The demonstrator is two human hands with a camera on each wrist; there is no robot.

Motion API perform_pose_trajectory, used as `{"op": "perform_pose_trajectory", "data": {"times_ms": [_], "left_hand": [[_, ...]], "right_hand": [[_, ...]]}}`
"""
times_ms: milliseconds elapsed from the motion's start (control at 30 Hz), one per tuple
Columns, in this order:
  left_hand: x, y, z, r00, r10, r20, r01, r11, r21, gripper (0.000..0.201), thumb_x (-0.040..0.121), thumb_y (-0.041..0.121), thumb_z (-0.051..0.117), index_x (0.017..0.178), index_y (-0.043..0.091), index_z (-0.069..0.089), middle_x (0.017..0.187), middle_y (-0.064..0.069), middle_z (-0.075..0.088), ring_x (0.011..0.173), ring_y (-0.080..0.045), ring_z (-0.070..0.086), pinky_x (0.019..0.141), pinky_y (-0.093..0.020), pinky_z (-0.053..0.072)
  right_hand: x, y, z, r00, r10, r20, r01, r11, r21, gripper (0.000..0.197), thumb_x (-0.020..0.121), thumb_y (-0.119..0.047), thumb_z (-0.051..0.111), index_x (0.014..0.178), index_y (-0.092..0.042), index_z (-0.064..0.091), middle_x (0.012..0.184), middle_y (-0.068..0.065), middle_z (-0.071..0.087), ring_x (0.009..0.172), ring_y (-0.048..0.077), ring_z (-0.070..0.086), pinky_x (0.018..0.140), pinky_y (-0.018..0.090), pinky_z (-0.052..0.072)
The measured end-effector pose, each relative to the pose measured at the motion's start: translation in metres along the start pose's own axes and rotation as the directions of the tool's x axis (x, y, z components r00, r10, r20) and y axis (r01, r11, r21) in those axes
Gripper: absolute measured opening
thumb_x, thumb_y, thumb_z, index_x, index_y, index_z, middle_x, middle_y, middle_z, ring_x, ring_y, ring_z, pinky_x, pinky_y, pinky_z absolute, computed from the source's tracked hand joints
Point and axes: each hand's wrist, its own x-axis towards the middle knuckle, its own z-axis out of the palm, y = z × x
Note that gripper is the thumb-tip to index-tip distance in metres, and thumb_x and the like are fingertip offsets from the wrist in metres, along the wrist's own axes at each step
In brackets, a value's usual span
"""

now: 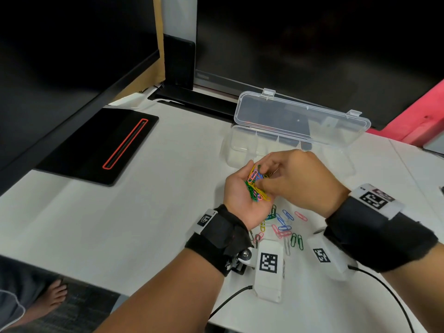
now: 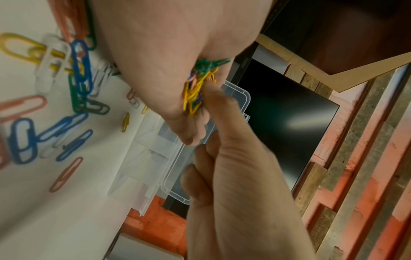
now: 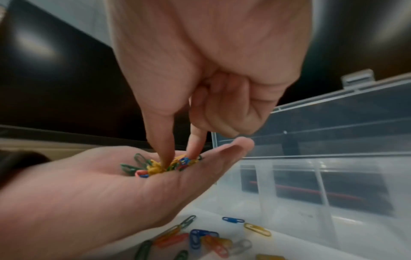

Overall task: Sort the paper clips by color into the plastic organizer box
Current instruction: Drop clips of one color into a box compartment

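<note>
Paper clips [image 1: 255, 188] on flat left hand [image 1: 240, 201] are probed by right hand [image 1: 302, 181], grip unclear; one colour is needed for 12-o'clock box [image 1: 240, 146].

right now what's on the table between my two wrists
The head view shows loose paper clips, blue, pink, green and yellow, scattered on the table there, nearer you than the left hand and its bunch of clips.

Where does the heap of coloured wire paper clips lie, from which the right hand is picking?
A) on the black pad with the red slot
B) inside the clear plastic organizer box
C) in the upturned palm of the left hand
C: the heap of coloured wire paper clips rests in the upturned left hand, and the right hand pinches at it.
</note>
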Motion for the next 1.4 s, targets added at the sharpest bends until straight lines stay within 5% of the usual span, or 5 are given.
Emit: {"op": "perform_pose_trajectory", "data": {"times_ms": [467, 633, 800, 1200, 1400], "left_hand": [[-0.004, 0.001, 0.008, 1.0, 0.029, -0.005, -0.029, 0.999, -0.026, 0.043, 0.102, 0.023, 0.031, 0.12, -0.006, 0.058, 0.127, -0.026, 0.058, 0.119, -0.036, 0.053, 0.108, -0.045, 0.038], [-0.002, 0.002, 0.007, 1.0, 0.026, 0.007, -0.026, 1.0, -0.002, 0.046, 0.103, 0.026, 0.03, 0.13, -0.005, 0.051, 0.129, -0.025, 0.059, 0.112, -0.033, 0.061, 0.093, -0.039, 0.051], [-0.003, 0.003, 0.007, 1.0, 0.013, 0.018, -0.014, 1.0, 0.008, 0.045, 0.103, 0.026, 0.029, 0.125, -0.004, 0.055, 0.121, -0.023, 0.064, 0.102, -0.032, 0.068, 0.086, -0.038, 0.055], [-0.001, -0.001, 0.004, 0.999, 0.051, -0.005, -0.051, 0.998, -0.04, 0.047, 0.103, 0.025, 0.029, 0.136, -0.004, 0.047, 0.121, -0.018, 0.061, 0.115, -0.03, 0.056, 0.11, -0.041, 0.036], [-0.003, 0.001, 0.003, 1.0, 0.021, 0.017, -0.021, 1.0, 0.017, 0.047, 0.103, 0.028, 0.029, 0.137, 0.001, 0.047, 0.116, -0.019, 0.065, 0.108, -0.03, 0.059, 0.098, -0.037, 0.042]], "right_hand": [[-0.001, 0.001, -0.007, 0.968, 0.232, 0.093, -0.247, 0.835, 0.493, 0.016, 0.085, -0.009, 0.063, 0.072, -0.012, 0.071, 0.052, -0.005, 0.059, 0.035, 0.003, 0.038, 0.034, 0.017, 0.028], [0.002, 0.015, -0.018, 0.912, 0.208, 0.354, -0.403, 0.285, 0.87, 0.014, 0.076, -0.016, 0.033, 0.064, -0.019, 0.038, 0.056, -0.003, 0.014, 0.044, 0.012, 0.006, 0.042, 0.018, 0.006], [0.002, 0.026, -0.022, 0.909, 0.165, 0.383, -0.386, -0.014, 0.923, 0.022, 0.079, -0.026, 0.037, 0.06, -0.017, 0.037, 0.048, -0.004, 0.024, 0.035, 0.01, 0.018, 0.04, 0.02, 0.01], [-0.002, -0.001, -0.014, 0.998, 0.06, -0.029, -0.052, 0.971, 0.233, 0.027, 0.095, -0.013, 0.048, 0.081, -0.017, 0.07, 0.049, -0.023, 0.06, 0.05, -0.003, 0.055, 0.05, 0.014, 0.038], [0.0, -0.002, -0.001, 0.996, 0.061, -0.061, -0.072, 0.978, -0.197, 0.007, 0.078, -0.035, 0.07, 0.073, -0.032, 0.071, 0.071, -0.008, 0.065, 0.073, 0.016, 0.061, 0.065, 0.028, 0.049]]}}
